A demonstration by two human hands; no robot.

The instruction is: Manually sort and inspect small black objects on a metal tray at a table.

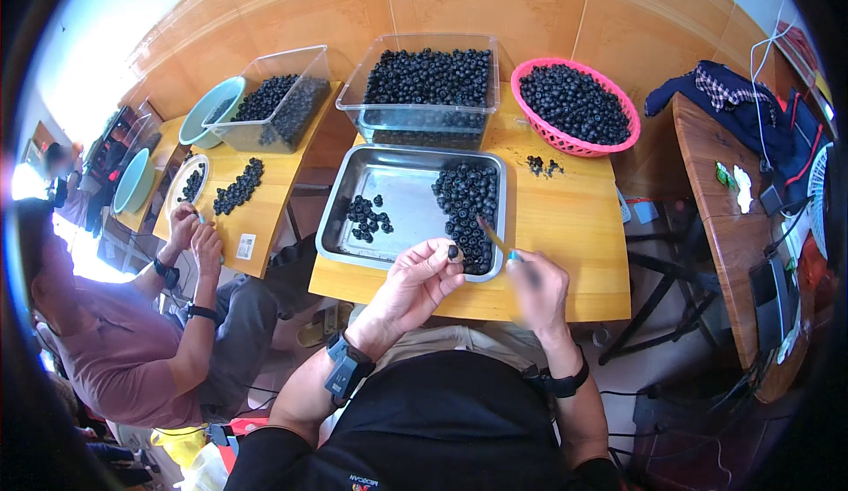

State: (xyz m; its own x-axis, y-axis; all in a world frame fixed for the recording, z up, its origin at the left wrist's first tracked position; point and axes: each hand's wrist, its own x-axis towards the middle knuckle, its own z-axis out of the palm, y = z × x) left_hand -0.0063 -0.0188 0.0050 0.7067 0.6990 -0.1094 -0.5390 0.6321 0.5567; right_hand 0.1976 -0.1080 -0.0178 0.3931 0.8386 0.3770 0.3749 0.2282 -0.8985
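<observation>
My left hand (417, 281) pinches one dark round fruit (453, 251) between thumb and fingertips, just over the near rim of a steel tray (402, 204). My right hand (535, 286) grips a thin stick tool (495, 237) with a blue handle end, its tip pointing up-left toward the held fruit. The tray holds a large heap of dark fruits (466, 201) on its right side and a small cluster (366, 215) on its left. It rests on a wooden table (565, 235).
Behind the tray stand a clear tub of dark fruits (429, 80) and a pink basket of them (574, 102). A few loose fruits (543, 166) lie on the table. A person at left (141, 341) handles fruits at another table with a second clear tub (278, 98). Dark clothes (733, 102) lie on a bench at right.
</observation>
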